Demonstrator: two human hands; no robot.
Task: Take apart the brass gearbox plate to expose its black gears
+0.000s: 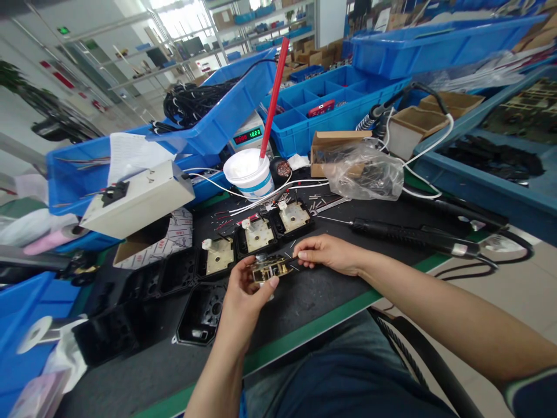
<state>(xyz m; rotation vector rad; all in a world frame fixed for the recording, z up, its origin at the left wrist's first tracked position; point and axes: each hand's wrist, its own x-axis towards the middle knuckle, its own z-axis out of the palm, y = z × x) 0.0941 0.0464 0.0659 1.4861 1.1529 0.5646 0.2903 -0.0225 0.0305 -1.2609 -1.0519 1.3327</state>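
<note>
Above the black mat, my left hand (243, 293) grips a brass-coloured mechanism (272, 269) with plates and small gears, thumb in front and fingers behind. At its right end is my right hand (327, 254), thumb and fingertips pinched together. Whatever sits in that pinch is too small to make out. Just beyond stand black square housings, three of them with pale metal plates inside: a left one (219, 256), a middle one (260, 234) and a right one (294, 217). An open black housing (201, 313) lies beside my left wrist.
A black electric screwdriver (411, 237) lies to the right, its bit pointing left. Behind the housings are a white tub (256, 184) with a red stick (275, 96), a plastic bag (368, 177) and a blue divided bin (343, 125). Thin loose pins litter the mat.
</note>
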